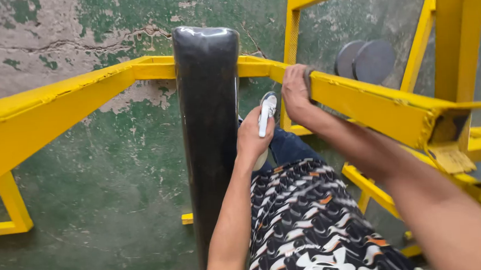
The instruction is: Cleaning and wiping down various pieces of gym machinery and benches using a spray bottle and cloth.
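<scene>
Nearest to you, low in the view, is your patterned black, white and orange shirt point(313, 225), with both bare forearms running up and away from it. Your left hand point(253, 135) sits close to your body, just right of the tall black padded post point(210, 125), and its fingers are wrapped around a small white handle-like object point(264, 119); what that object is cannot be told from here, but its long axis runs nearly upright, tilted a little to the right at the top. Just beyond that hand a grey and white shoe point(270, 102) shows above blue jeans point(288, 146). Your right hand point(296, 90) reaches farther out and is clamped over the top edge of the yellow steel bar point(372, 102), which slants from the corner near the post down toward the lower right. So your hands are apart: the left is the nearer one, holding the white piece, and the right lies up and to the right of it, on the frame. The bar's long axis runs away from your right wrist along your forearm's line. On the far side, the frame's left rail point(55, 104) crosses the view, two grey round plates point(367, 60) hang behind the right uprights, and below lies the worn green floor point(89, 205).
</scene>
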